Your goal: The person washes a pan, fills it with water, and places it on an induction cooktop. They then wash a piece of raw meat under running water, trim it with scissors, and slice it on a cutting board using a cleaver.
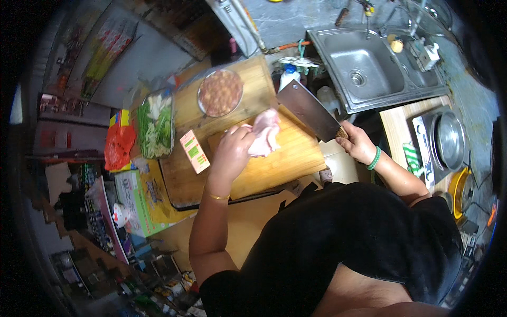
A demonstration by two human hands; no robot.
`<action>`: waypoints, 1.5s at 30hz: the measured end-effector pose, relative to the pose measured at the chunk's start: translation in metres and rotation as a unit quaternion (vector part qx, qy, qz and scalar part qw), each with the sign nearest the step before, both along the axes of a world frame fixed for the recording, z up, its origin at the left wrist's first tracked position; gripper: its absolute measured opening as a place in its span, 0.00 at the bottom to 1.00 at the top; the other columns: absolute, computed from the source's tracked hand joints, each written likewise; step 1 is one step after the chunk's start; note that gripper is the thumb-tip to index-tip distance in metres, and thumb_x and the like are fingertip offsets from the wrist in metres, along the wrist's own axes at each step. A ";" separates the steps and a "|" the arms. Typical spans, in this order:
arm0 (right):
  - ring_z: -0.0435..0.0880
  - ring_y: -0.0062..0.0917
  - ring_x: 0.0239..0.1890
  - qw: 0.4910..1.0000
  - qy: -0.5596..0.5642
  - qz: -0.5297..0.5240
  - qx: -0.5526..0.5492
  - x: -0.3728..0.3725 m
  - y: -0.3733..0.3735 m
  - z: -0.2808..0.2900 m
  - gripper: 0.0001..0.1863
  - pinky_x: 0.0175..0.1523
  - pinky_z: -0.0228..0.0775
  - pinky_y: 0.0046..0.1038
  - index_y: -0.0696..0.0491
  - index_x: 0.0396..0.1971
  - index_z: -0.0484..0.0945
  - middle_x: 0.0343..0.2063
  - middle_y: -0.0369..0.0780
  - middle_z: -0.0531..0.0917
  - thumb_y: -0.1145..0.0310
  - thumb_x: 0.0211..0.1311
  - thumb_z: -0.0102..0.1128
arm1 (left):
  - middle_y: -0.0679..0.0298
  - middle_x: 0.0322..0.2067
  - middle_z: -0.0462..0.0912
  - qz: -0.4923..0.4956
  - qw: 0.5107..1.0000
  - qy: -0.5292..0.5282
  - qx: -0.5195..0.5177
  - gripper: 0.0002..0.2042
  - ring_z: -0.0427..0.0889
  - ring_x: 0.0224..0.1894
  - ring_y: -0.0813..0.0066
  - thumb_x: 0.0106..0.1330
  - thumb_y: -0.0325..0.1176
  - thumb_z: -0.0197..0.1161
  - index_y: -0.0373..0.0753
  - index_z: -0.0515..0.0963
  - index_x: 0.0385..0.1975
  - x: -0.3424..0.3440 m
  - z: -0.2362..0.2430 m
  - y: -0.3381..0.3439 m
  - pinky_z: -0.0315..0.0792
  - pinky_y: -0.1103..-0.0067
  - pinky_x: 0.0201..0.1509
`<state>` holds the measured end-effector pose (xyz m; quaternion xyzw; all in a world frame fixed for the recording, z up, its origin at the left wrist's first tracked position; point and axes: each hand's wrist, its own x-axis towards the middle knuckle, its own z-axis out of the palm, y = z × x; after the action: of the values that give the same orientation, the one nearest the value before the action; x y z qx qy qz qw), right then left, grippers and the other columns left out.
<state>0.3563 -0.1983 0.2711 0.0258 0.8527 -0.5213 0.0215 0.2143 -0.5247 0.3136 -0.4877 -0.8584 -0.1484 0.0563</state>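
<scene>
My left hand (232,152) is closed on a pale pink piece of raw meat (265,132) at the middle of the wooden cutting board (288,166). In my right hand (358,143) is the handle of a cleaver (311,112). Its wide dark blade is raised at the board's right side, apart from the meat, pointing up and left. A small white box with pink and green print (194,151) lies left of my left hand. Behind it, a round bowl of cut-up meat (221,93) sits toward the board's far end.
A tray of cut green vegetables (156,126) stands left of the board, beside a red plastic bag (119,147). At the far right is a steel double sink (364,63); nearer, a stove with a metal pan (450,140). A blue-capped bottle (289,75) stands behind the cleaver.
</scene>
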 end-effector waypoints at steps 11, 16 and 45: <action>0.80 0.46 0.30 0.986 0.032 0.121 0.111 0.000 -0.033 0.020 0.15 0.34 0.72 0.40 0.54 0.43 0.70 0.24 0.49 0.79 0.69 0.57 0.60 | 0.57 0.53 0.72 0.170 0.984 -0.041 -0.025 0.31 0.68 0.57 0.59 0.44 0.40 0.71 0.42 0.73 0.53 0.077 -0.078 -0.001 0.53 0.58 0.65; 0.80 0.46 0.26 0.972 0.054 0.157 0.164 0.005 -0.041 0.033 0.14 0.32 0.72 0.41 0.54 0.42 0.70 0.20 0.48 0.78 0.71 0.55 0.59 | 0.57 0.43 0.75 0.253 0.967 0.001 -0.003 0.28 0.72 0.49 0.59 0.42 0.38 0.71 0.44 0.77 0.48 0.066 -0.084 0.027 0.56 0.53 0.62; 0.79 0.39 0.22 0.867 0.066 0.265 0.417 -0.014 -0.047 0.025 0.15 0.26 0.72 0.37 0.56 0.41 0.70 0.21 0.45 0.78 0.72 0.51 0.55 | 0.59 0.41 0.76 0.202 0.971 -0.013 0.131 0.17 0.72 0.48 0.58 0.48 0.32 0.69 0.38 0.79 0.40 0.082 -0.107 0.022 0.64 0.65 0.56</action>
<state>0.3422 -0.2448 0.2966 -0.2291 0.9649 -0.0925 0.0894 0.2966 -0.5030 0.2070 -0.2910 -0.9130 -0.2511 0.1371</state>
